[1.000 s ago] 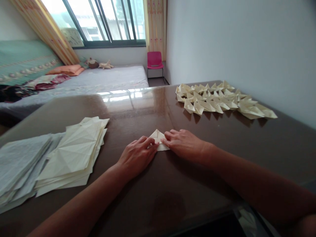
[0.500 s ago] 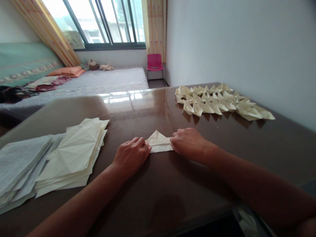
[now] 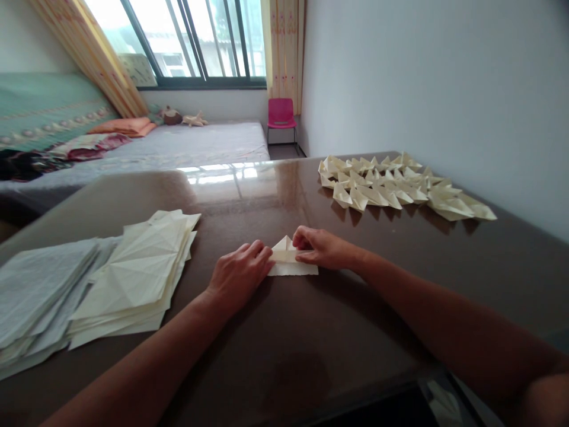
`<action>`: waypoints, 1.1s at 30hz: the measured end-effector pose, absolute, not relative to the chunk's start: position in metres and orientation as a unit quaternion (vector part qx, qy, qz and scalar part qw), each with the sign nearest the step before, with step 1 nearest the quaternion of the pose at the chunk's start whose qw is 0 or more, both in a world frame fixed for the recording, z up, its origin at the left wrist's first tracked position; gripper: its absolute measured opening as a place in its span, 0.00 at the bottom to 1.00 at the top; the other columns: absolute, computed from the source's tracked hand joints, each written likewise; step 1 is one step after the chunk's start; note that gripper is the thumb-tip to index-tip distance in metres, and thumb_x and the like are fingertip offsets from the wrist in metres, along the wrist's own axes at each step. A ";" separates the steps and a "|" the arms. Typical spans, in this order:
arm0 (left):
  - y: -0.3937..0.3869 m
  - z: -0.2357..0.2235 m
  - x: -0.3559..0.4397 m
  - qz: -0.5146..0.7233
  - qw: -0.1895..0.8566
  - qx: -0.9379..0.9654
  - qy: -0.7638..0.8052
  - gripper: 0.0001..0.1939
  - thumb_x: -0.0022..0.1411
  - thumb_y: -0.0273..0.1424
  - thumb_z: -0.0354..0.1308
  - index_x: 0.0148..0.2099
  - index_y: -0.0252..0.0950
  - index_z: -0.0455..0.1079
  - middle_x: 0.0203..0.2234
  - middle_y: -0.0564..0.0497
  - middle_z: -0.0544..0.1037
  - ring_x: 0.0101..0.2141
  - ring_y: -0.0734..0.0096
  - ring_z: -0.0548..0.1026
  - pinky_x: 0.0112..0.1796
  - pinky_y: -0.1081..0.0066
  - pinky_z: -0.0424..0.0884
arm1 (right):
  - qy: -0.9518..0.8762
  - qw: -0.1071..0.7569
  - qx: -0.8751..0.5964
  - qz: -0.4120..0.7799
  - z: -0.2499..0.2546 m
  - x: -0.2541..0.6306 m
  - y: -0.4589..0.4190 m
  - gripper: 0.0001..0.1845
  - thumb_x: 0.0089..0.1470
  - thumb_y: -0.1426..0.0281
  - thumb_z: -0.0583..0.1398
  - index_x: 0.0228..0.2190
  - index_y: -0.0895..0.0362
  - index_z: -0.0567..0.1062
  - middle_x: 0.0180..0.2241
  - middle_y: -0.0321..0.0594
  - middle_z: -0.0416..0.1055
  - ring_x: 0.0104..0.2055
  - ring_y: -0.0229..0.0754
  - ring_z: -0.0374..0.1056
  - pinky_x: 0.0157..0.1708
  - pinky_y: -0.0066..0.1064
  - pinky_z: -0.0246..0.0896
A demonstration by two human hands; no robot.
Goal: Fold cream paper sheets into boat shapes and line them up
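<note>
On the worktop (image 3: 249,362), right hand (image 3: 326,248), pinch unclear, has moved inward, so folded paper (image 3: 287,268) shows right end; left hand (image 3: 240,270) clamps the other.

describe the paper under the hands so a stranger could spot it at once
Find the glossy brown table. Near its middle, between the left hand and right hand, lies a small cream paper. Unlike the flat creased sheets at left and the standing folded shapes at far right, it shows one peak above a flat strip.
</note>
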State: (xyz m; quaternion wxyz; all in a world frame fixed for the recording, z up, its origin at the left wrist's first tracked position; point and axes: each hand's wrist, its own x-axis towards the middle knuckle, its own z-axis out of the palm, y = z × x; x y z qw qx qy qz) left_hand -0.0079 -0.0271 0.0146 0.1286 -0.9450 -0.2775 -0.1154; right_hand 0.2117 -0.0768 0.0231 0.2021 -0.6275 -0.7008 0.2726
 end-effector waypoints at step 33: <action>-0.020 0.015 -0.006 -0.318 -0.288 -0.812 -0.397 0.16 0.58 0.41 0.58 0.45 0.38 0.70 0.23 0.57 0.75 0.21 0.76 0.71 0.25 0.76 0.68 | -0.512 0.515 -0.483 0.491 0.013 0.195 -0.070 0.27 0.39 0.66 0.69 0.40 0.57 0.66 0.35 0.37 0.72 0.37 0.40 0.70 0.38 0.33 0.67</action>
